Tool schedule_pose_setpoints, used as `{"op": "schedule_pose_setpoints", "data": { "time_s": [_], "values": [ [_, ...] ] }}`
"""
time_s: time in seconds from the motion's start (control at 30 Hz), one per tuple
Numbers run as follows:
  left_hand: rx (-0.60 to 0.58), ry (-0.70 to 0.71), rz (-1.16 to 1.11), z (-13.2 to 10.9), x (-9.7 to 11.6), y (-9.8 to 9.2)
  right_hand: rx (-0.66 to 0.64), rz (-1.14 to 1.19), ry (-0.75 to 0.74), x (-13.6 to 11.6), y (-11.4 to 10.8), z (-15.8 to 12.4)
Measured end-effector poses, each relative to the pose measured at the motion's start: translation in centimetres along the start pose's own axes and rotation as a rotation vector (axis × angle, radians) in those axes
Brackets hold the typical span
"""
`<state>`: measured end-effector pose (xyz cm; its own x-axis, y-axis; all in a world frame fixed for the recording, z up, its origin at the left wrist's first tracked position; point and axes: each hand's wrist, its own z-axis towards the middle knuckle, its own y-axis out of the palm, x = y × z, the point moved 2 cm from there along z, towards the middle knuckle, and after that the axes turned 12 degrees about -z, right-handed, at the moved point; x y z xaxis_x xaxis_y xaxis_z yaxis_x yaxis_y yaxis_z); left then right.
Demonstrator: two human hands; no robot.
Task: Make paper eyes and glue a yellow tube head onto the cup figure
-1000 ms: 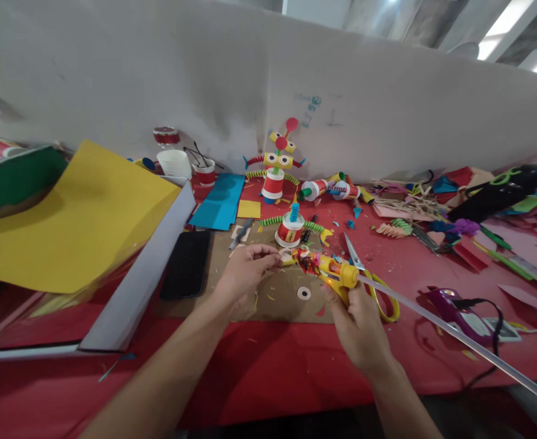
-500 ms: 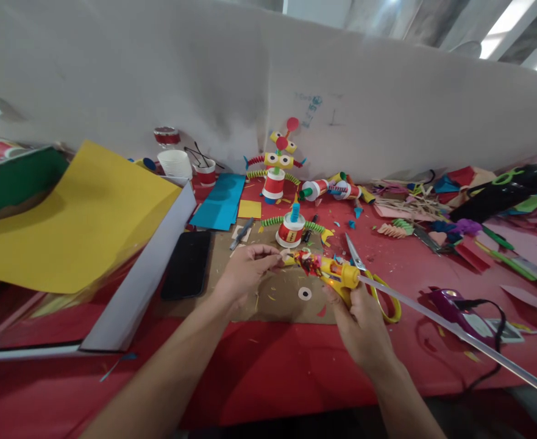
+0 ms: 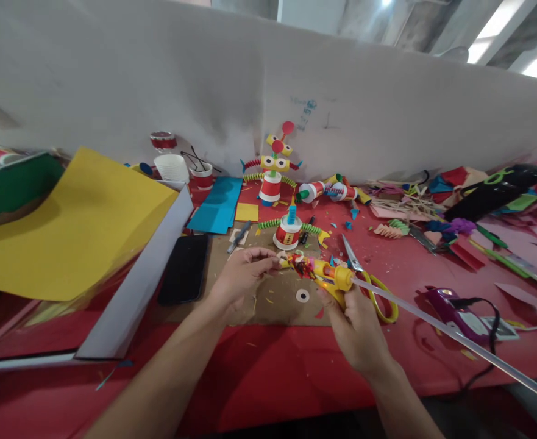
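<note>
My right hand (image 3: 355, 323) is closed round the handle of a yellow glue gun (image 3: 334, 274), and a long clear glue stick (image 3: 414, 312) juts from its back end. The nozzle points left at my left hand (image 3: 250, 271). Its thumb and fingers pinch a small pale piece close to the nozzle tip; what kind of piece cannot be made out. Just beyond stands a red and white paper-cup figure (image 3: 288, 231) with green coiled arms. Below the gun a paper eye (image 3: 302, 296) lies on a brown cardboard sheet (image 3: 268, 308).
Yellow-handled scissors (image 3: 380, 299) lie right of the cardboard, a black phone (image 3: 183, 268) to its left. Finished cup figures (image 3: 270, 186) stand against the wall. A white-edged box (image 3: 135, 286) with yellow paper fills the left. At right is a purple device (image 3: 458, 311) with a black cord.
Both hands keep nearly the same pose, the nozzle still at the small piece. The whole view has shifted slightly.
</note>
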<state>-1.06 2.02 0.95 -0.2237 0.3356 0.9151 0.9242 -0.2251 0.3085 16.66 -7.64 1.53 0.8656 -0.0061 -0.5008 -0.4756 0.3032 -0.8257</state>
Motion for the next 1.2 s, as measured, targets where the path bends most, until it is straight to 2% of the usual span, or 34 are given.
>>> {"op": "schedule_pose_setpoints", "data": {
  "time_s": [0.07,0.2,0.3,0.6,0.83,1.0,1.2],
  "values": [
    [0.012,-0.005,-0.025,0.1,0.0,-0.2,-0.005,-0.010,0.007,0.1,-0.2,0.0],
    [0.060,-0.012,-0.067,0.3,-0.2,-0.6,0.084,-0.010,0.043,0.5,-0.8,-0.2],
    [0.097,-0.026,-0.079,0.5,-0.3,-0.7,0.118,-0.010,0.011,0.2,-0.9,-0.2],
    [0.092,-0.026,-0.006,0.6,-0.5,-0.6,0.009,-0.012,0.027,-0.5,0.2,0.3],
    [0.084,-0.027,0.010,0.4,-0.3,-0.3,0.036,-0.057,-0.001,-0.5,-0.2,0.2],
    [0.083,-0.026,0.001,0.4,-0.3,-0.3,0.010,-0.032,-0.038,-0.5,-0.1,0.3],
    [0.080,-0.022,0.012,0.6,-0.5,-0.6,0.019,-0.069,-0.021,-0.8,-0.4,0.2]
  ]
}}
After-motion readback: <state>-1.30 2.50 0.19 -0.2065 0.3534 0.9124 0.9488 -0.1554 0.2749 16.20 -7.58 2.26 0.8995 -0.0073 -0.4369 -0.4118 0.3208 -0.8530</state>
